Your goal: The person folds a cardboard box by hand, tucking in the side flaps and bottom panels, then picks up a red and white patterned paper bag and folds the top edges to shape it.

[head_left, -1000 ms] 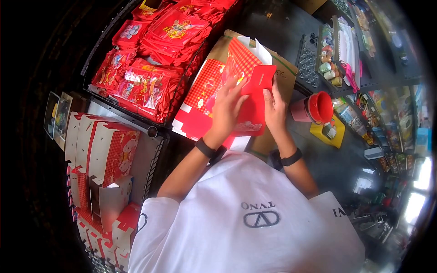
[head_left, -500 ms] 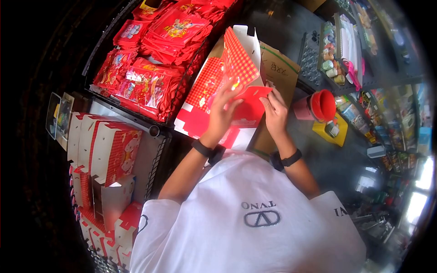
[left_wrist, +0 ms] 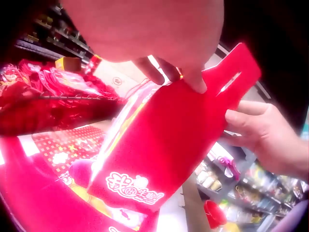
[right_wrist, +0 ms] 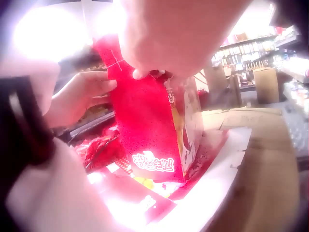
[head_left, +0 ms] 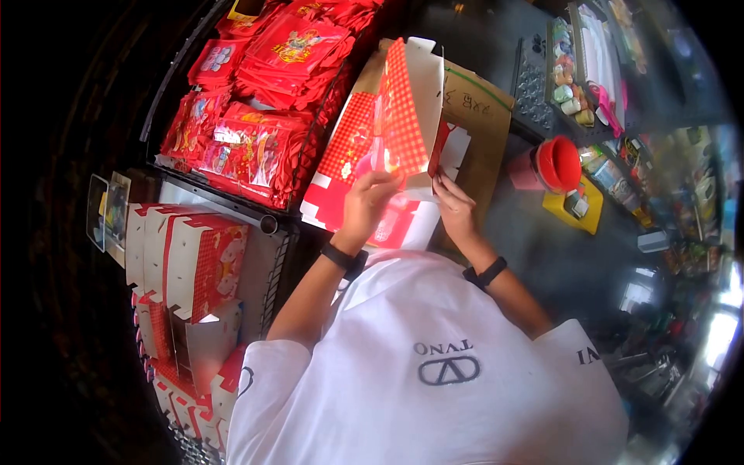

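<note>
- The place looked like a shop or its stockroom
- Red packets (head_left: 291,53) filled a black wire rack (head_left: 319,147)
- Printed cartons (head_left: 194,256) stood stacked nearby
- Rows of small goods (head_left: 572,97) lined dark shelves (head_left: 659,116) to the right

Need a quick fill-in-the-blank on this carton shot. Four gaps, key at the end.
1. The left hand and right hand hold a carton whose lettering is coloured ____ in both wrist views.
2. The packets piled at the head view's upper left are mainly ____ in colour.
3. Both wristbands are coloured ____.
4. The flat thing by the red bucket is mainly ____ in colour.

Missing words: white; red; black; yellow.
</note>
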